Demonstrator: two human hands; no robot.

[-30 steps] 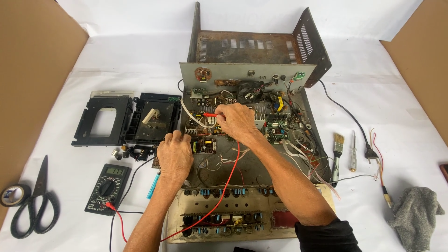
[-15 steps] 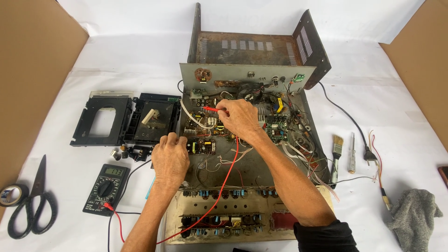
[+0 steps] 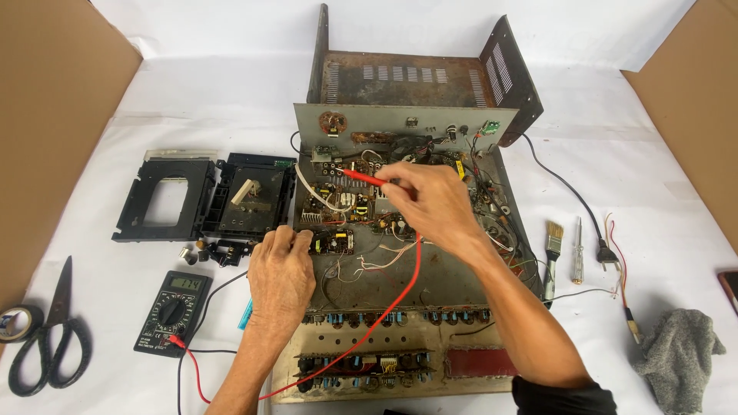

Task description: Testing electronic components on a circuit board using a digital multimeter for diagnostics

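Two hands, right hand [image 3: 427, 201] gripping red probe [image 3: 361, 178]

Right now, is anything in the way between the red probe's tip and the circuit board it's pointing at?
Nothing visible blocks it. The right hand holds the red probe, whose tip sits among the parts at the upper left of the circuit board. The left hand rests lower down, apart from it.

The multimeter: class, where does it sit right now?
In the head view, the multimeter lies on the white cloth at lower left, beside the left hand, between the scissors and the open chassis.
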